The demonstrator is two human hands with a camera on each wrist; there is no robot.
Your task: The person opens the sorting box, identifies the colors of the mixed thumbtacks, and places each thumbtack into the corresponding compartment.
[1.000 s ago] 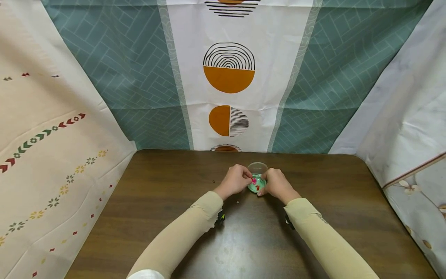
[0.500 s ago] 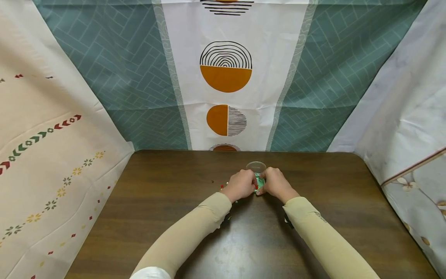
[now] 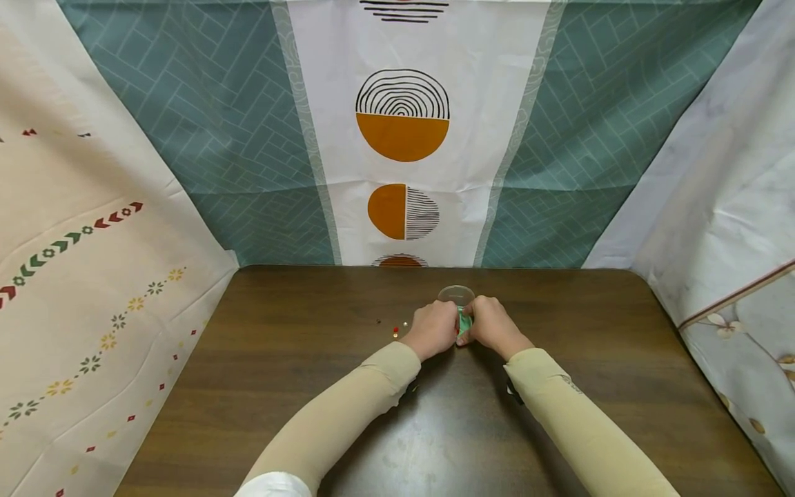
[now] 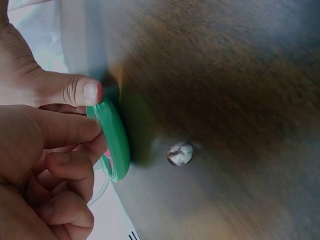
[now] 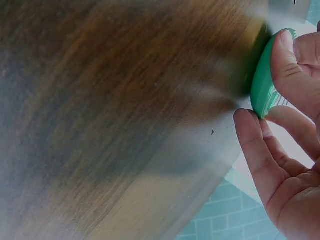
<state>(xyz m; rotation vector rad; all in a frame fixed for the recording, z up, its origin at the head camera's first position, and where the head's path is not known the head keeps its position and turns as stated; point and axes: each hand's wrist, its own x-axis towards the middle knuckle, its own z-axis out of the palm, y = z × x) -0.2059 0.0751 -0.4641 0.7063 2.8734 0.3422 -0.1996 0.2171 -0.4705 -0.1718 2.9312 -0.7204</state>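
A small round green case (image 3: 464,322) with a clear lid (image 3: 456,293) standing raised behind it rests on the table. My right hand (image 3: 493,326) grips its rim from the right; in the right wrist view the thumb (image 5: 286,55) presses the green wall and the fingers touch its edge. From the left, my left hand (image 3: 435,328) reaches into the case with its fingertips, the remaining fingers curled. What those fingertips touch inside is hidden. Something pink (image 4: 107,153) shows within the case in the left wrist view. A shiny whitish bead (image 4: 180,153) lies on the table nearby.
Several tiny beads lie left of my left hand, among them a red bead (image 3: 395,330) and a pale bead (image 3: 406,324). A dark speck (image 3: 379,321) sits further left. Patterned cloth (image 3: 404,138) hangs behind the brown wooden table (image 3: 298,386).
My left hand has moved right and slightly down, its fingers going further into the case. Small beads to its left now show, and a pale one below it is covered. My right hand stays.
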